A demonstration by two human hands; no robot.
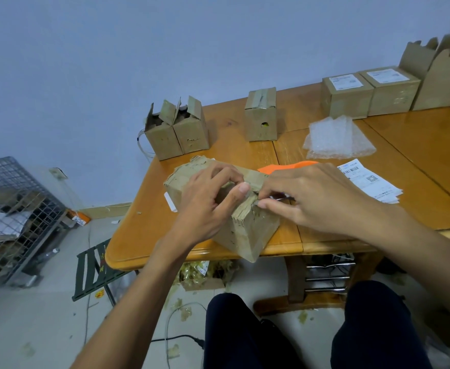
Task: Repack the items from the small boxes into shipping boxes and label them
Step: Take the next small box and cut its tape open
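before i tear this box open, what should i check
1. Box steadied: left hand grips the small box. Ok.
2. Grip: right hand pinches the box's torn top edge. Ok.
3. Support: the box's near corner juts past the front edge of the table. Not ok.
4. Padding: bubble wrap lies on the table behind. Ok.
5. Paperwork: labels lie by the right hand. Ok.
6. Contents: hidden. Cannot tell.

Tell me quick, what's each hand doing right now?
Left hand: grips the cardboard box, thumb on its top seam.
Right hand: pinches a thin item at that seam; what it is cannot be told.
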